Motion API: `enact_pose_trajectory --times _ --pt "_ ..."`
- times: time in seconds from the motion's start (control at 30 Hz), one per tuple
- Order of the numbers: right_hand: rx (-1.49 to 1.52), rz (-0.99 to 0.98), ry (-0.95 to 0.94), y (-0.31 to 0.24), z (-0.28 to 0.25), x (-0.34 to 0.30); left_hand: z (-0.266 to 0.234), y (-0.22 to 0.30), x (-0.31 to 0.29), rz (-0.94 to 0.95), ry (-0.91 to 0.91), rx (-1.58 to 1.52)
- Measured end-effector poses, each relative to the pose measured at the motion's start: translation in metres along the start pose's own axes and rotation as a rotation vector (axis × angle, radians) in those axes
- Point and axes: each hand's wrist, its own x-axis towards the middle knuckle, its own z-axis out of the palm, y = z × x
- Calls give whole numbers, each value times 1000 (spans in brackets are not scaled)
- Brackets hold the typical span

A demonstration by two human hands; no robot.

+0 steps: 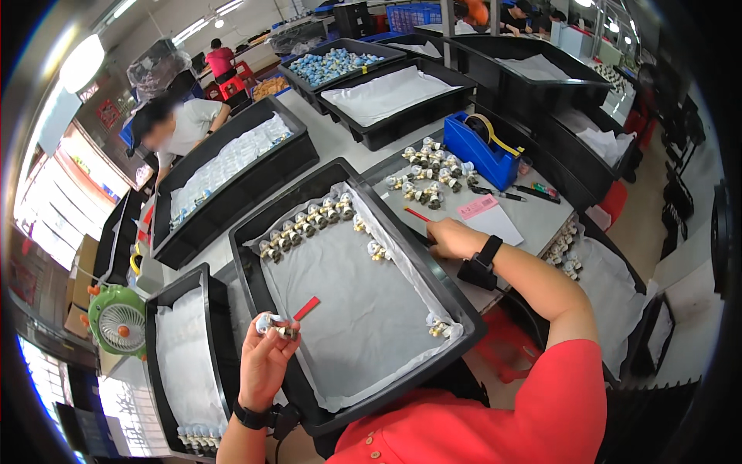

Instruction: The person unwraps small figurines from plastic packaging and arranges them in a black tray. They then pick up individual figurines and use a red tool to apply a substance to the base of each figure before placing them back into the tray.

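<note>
My left hand (265,362) is closed around a small painted figurine (272,325) in white, pale blue and dark tones, held up over the near left rim of a black tray (359,421). Beside it, a flat red strip (307,309) shows over the tray's pale liner. My right hand (454,238) is by the tray's right rim, its fingers bunched at the end of a thin red stick (416,213). Inside the tray, similar figurines (309,219) line the far edge, with a few more (377,250) along the right side.
Past my right hand lie a cluster of figurines (431,166), a blue tape dispenser (481,151), pens (536,193) and a white pad with a pink label (495,220). Lined black trays (232,185) surround the table. A green fan (117,323) stands left. A co-worker (174,127) leans over a tray.
</note>
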Motion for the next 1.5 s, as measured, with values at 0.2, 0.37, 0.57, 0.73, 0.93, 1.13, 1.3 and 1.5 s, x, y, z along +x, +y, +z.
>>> enact_pose_trajectory --times 0.2,0.37,0.57,0.73,0.93,1.13,1.3,1.5 --pt "108 59 40 3 -21 5 -3 2 -8 17 52 -11" --pt "1083 -8 149 -26 -59 -19 -2 -1 2 25 23 -65" --pt "1477 -301 -196 -133 -58 -16 -10 -6 1 98 -33 -162" --pt "1333 -394 -450 -205 -26 -7 -10 -5 -2 84 17 -247" --pt "823 -395 -419 -233 7 -9 -8 -7 0 146 128 -338" --pt "396 -691 -108 -222 33 -5 -8 -11 1 163 219 -375" --pt "312 -655 -169 -226 36 -8 -9 -12 3 144 224 -356" --pt "337 -684 -181 -223 38 -5 -8 -10 2 137 220 -309"
